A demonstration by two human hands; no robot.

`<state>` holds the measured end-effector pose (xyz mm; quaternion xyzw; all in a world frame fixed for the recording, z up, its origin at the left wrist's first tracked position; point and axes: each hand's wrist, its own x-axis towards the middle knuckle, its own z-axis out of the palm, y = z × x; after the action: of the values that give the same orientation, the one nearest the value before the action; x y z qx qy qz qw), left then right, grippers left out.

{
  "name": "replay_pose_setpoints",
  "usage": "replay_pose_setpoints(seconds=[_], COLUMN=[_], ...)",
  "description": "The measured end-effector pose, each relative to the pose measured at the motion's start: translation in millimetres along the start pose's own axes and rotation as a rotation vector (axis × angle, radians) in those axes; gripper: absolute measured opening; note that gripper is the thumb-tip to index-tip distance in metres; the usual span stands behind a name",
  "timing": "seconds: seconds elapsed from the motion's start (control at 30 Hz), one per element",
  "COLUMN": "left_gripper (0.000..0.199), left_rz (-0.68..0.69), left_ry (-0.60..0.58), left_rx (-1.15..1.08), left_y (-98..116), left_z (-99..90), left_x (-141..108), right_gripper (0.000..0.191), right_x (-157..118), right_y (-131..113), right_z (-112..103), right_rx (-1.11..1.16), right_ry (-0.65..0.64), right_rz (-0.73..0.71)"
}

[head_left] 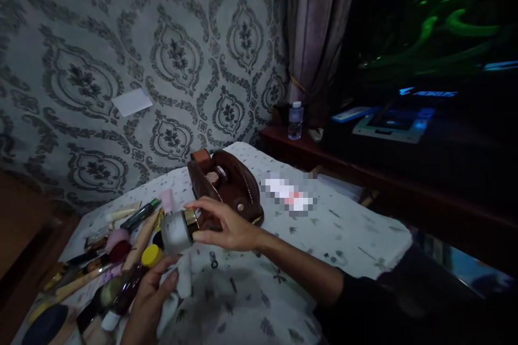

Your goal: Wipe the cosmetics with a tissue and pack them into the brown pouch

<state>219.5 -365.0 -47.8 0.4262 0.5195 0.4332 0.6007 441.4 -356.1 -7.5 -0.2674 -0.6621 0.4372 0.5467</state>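
Plainly legible: "AORUS", blue-white capitals beside a winged emblem on the dark panel (429,93); green streaks glow above.
Jar (176,233): frosted grey, tipped sideways, held above the sheet (352,226) between the bag (229,190) and the pile of cosmetics; small dark print on its front, too blurred to read.
Right hand (226,226): fingers and thumb clamped on the jar at its dark-and-gold lid (191,221).
Left hand (151,294): thumb and fingers closed on a white cloth (184,275), below the jar.
Yellow cap (151,255): on a dark bottle (128,288) just beside the left hand; cannot tell whether they touch.
Purple tube (95,284): script along its side, unreadable.
Pink tube (167,200): near the jar, behind it.
Bag: brown, open, small round items inside, stud on its front.
Water bottle (295,121): upright on the red-brown desk (279,137); label indistinct.
Pixelated patch (289,194): on the sheet, right of the bag; content masked.
Card (131,102): pale, against the patterned wall (178,54); writing cannot be made out.
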Motion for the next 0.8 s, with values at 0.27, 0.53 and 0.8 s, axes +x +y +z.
replay_pose_setpoints(seconds=[0.27,0.53,0.8], left_gripper=[0.055,0.058,0.051], left_rz=[0.125,0.124,0.158], left_ry=[-0.047,-0.021,-0.086], left_rx=[0.202,0.305,0.367], left_y=[-7,-31,-27], left_z=[-1.4,-11.5,-7.5], left_x=[18,31,27], right_gripper=[0.05,0.041,0.031], right_x=[28,69,101], right_y=[-45,-45,4], right_z=[-63,-77,-84], right_rx=[-0.711,-1.396,-1.311], right_ry=[0.228,-0.003,-0.265], right_rz=[-0.158,0.281,0.632])
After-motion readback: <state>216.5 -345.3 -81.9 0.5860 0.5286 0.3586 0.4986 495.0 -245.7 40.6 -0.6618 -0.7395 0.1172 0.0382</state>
